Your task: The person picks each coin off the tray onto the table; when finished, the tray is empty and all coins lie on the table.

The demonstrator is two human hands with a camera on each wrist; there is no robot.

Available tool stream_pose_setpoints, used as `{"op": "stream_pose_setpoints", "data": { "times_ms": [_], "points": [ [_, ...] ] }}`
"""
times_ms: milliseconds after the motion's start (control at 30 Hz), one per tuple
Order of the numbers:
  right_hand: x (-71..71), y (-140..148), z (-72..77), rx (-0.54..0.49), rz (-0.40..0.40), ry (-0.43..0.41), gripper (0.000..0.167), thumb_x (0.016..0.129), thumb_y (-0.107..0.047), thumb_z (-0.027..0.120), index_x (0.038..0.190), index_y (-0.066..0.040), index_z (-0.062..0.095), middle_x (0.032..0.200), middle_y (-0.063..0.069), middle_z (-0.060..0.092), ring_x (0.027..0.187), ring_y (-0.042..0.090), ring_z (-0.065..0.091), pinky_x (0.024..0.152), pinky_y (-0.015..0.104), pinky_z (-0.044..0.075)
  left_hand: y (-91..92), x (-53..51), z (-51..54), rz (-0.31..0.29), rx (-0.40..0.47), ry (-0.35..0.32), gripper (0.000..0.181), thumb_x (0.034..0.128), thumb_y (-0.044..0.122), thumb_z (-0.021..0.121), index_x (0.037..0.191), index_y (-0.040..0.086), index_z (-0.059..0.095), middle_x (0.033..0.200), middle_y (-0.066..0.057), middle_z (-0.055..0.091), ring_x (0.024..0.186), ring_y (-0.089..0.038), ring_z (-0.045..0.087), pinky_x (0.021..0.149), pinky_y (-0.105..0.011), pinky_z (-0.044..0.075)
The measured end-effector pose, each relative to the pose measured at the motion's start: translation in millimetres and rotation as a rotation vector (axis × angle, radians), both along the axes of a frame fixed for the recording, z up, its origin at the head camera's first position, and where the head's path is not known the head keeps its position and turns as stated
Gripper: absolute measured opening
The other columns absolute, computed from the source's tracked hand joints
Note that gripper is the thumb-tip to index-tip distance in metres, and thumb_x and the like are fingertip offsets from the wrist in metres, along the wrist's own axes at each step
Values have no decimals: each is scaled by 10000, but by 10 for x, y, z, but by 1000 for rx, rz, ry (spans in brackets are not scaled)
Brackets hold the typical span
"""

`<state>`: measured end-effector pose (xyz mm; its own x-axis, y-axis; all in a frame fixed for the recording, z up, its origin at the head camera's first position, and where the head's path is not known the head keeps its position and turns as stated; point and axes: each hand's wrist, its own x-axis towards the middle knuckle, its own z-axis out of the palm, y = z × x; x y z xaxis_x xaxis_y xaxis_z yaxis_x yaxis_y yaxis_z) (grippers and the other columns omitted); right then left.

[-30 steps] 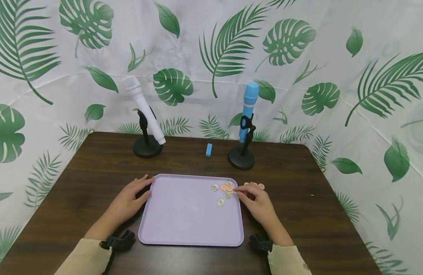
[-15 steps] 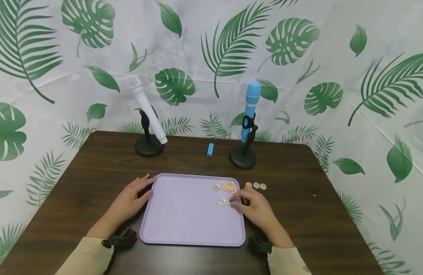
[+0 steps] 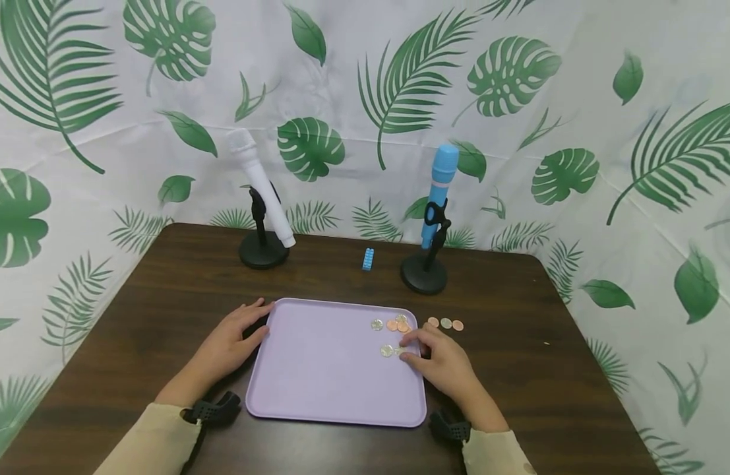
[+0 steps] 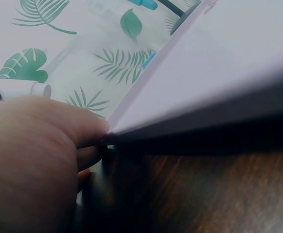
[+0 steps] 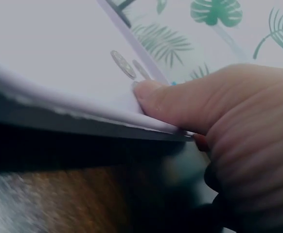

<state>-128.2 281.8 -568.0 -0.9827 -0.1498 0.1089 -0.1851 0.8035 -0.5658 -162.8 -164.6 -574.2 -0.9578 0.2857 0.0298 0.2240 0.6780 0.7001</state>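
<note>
A lilac tray [image 3: 317, 389] lies on the dark wooden table. My left hand [image 3: 225, 346] rests with thumb and fingertips against its left rim. My right hand [image 3: 442, 359] reaches over the right rim and pinches a silver coin [image 3: 398, 351] between thumb and fingertip, low on the tray. Just left of it lies another silver coin [image 3: 386, 350]. Toward the far right corner sit copper coins [image 3: 392, 325] with a silver one behind, and a lone silver coin [image 3: 376, 324] to their left. The right wrist view shows my thumb [image 5: 153, 94] close to a coin [image 5: 123, 64].
Right of the tray, a row of coins [image 3: 446, 323] lies on the table [image 3: 507, 369]. Behind stand a white microphone [image 3: 264, 191] and a blue microphone [image 3: 440, 185] on black stands, with a small blue toy brick [image 3: 368, 259] between them. A leaf-print cloth hangs behind.
My right hand has moved from the copper coins toward the near side, and a silver coin has shifted with it beside another. The left hand stays at the rim. The head view shifted slightly.
</note>
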Motion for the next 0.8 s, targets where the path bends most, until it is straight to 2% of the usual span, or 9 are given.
{"op": "stream_pose_setpoints", "data": {
  "times_ms": [133,233,367,433,533,633,800],
  "points": [
    [9,2,-28,-87,1,13,248,861,-268,952,944,-363,739,873,-107,550,819,90,536,666,243,437,-13,-1,-20,-2,-4,8,563,1113,341,630,1642,187,514,1733,-202,421,1627,-554,281,1282,-778,241],
    [-15,11,-26,-148,32,41,268,865,-245,951,905,-350,707,905,-100,582,852,121,548,705,237,462,-20,-8,-17,0,-1,8,563,1114,337,632,1642,184,513,1731,-203,425,1628,-552,282,1283,-777,240],
    [-51,77,-7,-266,56,81,242,893,-178,922,933,-297,715,866,-29,592,756,145,526,628,239,457,-9,-29,8,-6,12,14,564,1114,330,634,1644,182,511,1731,-198,426,1633,-546,272,1289,-771,233],
    [-64,160,-11,-323,30,117,217,904,-148,908,960,-254,727,884,6,646,725,144,514,604,241,452,-1,-35,12,-11,12,15,563,1114,322,636,1643,178,511,1730,-198,428,1635,-542,273,1293,-764,233],
    [-72,344,-24,-411,-65,180,186,909,-123,898,1016,-181,758,905,75,735,664,133,487,551,235,417,5,-26,4,-16,0,4,562,1112,314,638,1642,173,513,1728,-202,429,1632,-545,276,1291,-765,236],
    [-73,566,-15,-457,-217,248,155,916,-117,892,1036,-132,794,963,110,801,632,120,481,530,226,395,6,-7,-6,-10,-7,-17,565,1114,328,632,1647,188,506,1739,-194,414,1637,-545,265,1289,-772,232],
    [-62,845,48,-331,-477,344,77,957,-145,862,1000,-118,805,956,59,761,722,83,515,632,174,404,0,2,-9,-17,11,20,555,1109,297,644,1634,163,524,1718,-212,441,1628,-547,285,1287,-770,239]
  ]
}}
